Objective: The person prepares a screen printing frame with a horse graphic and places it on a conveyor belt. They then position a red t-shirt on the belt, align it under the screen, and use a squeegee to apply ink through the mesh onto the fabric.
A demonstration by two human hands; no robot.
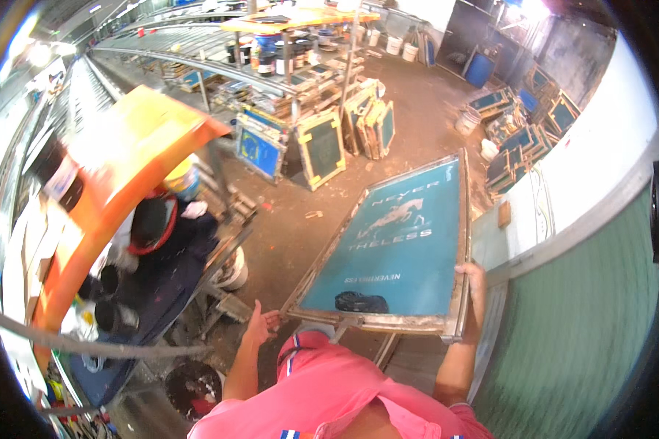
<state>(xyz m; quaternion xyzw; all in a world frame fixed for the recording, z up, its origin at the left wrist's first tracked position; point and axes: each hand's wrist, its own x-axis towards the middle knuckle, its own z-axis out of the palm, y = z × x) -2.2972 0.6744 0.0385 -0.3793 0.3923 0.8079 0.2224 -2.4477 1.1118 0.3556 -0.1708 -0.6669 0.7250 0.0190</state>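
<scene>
A teal screen-printing frame [410,249] with pale lettering, a horse-and-rider motif and a dark patch near its bottom edge is tilted in front of me. My right hand [470,289] grips its right edge near the lower corner. My left hand [262,322] is open, thumb up and fingers apart, just beside the frame's lower left corner, holding nothing. A metal bar shows beneath the frame, partly hidden by it and my pink shirt.
An orange-topped bench [124,132] with pots stands left, beside long rails [135,45]. More screen frames [322,150] lean against a rack ahead and along the right wall, among buckets [467,121]. A green ribbed panel [578,314] is close on my right; brown floor [285,219] lies between.
</scene>
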